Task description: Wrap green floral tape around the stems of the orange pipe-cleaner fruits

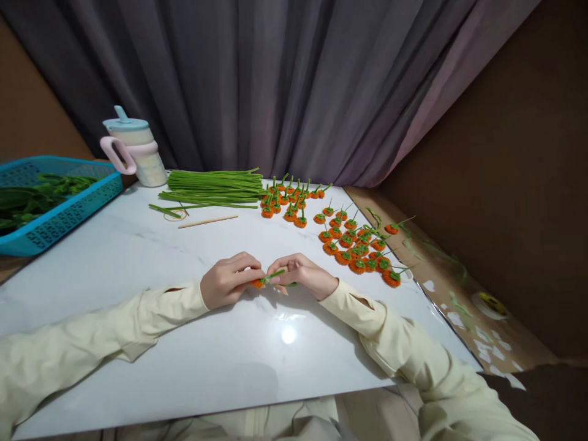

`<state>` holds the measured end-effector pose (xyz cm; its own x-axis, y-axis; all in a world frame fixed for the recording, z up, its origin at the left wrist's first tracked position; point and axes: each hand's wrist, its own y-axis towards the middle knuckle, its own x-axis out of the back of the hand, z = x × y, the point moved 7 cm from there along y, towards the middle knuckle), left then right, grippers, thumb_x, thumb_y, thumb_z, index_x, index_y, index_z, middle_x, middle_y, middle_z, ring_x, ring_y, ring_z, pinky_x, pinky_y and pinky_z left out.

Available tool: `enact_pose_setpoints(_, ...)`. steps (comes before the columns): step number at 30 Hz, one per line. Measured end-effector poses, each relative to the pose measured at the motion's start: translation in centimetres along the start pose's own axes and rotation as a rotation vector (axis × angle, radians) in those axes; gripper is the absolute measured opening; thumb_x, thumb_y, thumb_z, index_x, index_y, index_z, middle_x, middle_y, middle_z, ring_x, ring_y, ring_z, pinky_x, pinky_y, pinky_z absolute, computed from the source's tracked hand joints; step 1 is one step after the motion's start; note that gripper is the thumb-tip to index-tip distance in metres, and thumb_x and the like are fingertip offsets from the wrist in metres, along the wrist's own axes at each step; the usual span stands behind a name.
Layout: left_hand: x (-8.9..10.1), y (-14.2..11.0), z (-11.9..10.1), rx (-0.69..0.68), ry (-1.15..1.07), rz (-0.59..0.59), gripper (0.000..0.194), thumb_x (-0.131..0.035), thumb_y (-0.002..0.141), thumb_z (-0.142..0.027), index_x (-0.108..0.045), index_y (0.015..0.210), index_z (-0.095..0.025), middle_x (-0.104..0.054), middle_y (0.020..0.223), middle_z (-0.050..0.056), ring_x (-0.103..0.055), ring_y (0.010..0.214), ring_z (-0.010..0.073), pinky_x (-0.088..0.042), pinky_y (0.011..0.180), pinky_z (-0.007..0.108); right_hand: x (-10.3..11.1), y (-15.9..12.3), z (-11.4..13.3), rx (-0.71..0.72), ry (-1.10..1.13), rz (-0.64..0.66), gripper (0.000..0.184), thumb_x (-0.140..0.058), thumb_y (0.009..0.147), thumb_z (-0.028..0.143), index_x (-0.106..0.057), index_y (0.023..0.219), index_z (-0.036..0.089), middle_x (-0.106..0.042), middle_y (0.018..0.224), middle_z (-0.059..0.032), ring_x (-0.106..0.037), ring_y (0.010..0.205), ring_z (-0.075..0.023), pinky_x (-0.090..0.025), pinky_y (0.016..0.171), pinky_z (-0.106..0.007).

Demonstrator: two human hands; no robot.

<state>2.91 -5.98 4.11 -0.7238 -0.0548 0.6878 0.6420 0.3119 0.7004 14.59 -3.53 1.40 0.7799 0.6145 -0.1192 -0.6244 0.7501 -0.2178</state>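
Near the middle of the white table my left hand pinches a small orange pipe-cleaner pumpkin, most of it hidden by the fingers. From its top a green stem points toward my right hand, whose thumb and fingers are closed on the green pipe cleaner. Both hands are just above the tabletop, close together. Behind them to the right sit many finished-looking orange pumpkins with green tops and thin upright stems. A further cluster of small pumpkins with thicker stems stands farther back.
A bundle of green pipe cleaners lies at the back, with a thin wooden stick in front. At left are a blue basket of green pieces and a tumbler. A tape roll and paper scraps lie at right.
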Motion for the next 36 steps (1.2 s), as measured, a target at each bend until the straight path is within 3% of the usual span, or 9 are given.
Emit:
enact_pose_setpoints(5, -0.1, -0.4, -0.4, -0.142, 0.165, 0.036, 0.027, -0.037, 0.087, -0.007, -0.057, 0.102, -0.017, -0.061, 0.085, 0.01, -0.056, 0.084, 0.0194, -0.048, 0.066, 0.028, -0.1, 0.1, -0.1, -0.004, 0.008, 0.015, 0.014, -0.067, 0.065, 0.02, -0.066, 0.074, 0.01, -0.054, 0.048, 0.0029, -0.046, 0.047, -0.0087, -0.033, 0.054, -0.025)
enact_pose_setpoints(10, -0.2, -0.6, -0.7, -0.2, 0.265, 0.051, 0.024, -0.037, 0.088, -0.01, -0.056, 0.102, -0.017, -0.062, 0.084, 0.009, -0.057, 0.084, 0.0196, -0.048, 0.066, 0.028, -0.1, 0.0, -0.1, -0.013, -0.001, 0.013, 0.015, -0.068, 0.065, 0.021, -0.065, 0.075, 0.01, -0.055, 0.05, 0.0026, -0.046, 0.046, -0.0083, -0.034, 0.054, -0.025)
enact_pose_setpoints(15, -0.1, -0.3, -0.9, -0.199, 0.251, 0.007, 0.025, -0.035, 0.087, -0.008, -0.055, 0.101, -0.016, -0.062, 0.082, 0.009, -0.058, 0.082, 0.0191, -0.049, 0.063, 0.027, -0.5, -0.2, 0.7, 0.016, -0.042, 0.004, 0.016, -0.069, 0.068, 0.026, -0.062, 0.073, 0.012, -0.061, 0.058, 0.0004, -0.055, 0.057, -0.011, -0.04, 0.064, -0.025)
enact_pose_setpoints(22, 0.2, -0.1, -0.9, -0.195, 0.22, -0.059, 0.02, -0.039, 0.087, -0.009, -0.053, 0.099, -0.015, -0.064, 0.082, 0.011, -0.058, 0.081, 0.0197, -0.05, 0.063, 0.028, -0.8, -0.2, 1.2, 0.092, -0.097, 0.002, 0.036, -0.063, 0.077, 0.048, -0.063, 0.074, 0.012, -0.066, 0.065, -0.0033, -0.056, 0.065, -0.0123, -0.041, 0.068, -0.025)
enact_pose_setpoints(36, 0.3, 0.1, -1.1, -0.169, 0.215, -0.032, 0.021, -0.037, 0.088, -0.011, -0.056, 0.096, -0.016, -0.062, 0.078, 0.009, -0.058, 0.077, 0.0182, -0.048, 0.061, 0.026, -0.4, 0.2, -0.3, 0.033, -0.004, 0.09, 0.033, -0.073, 0.069, 0.039, -0.062, 0.079, 0.009, -0.068, 0.065, -0.0044, -0.061, 0.063, -0.0138, -0.044, 0.068, -0.028)
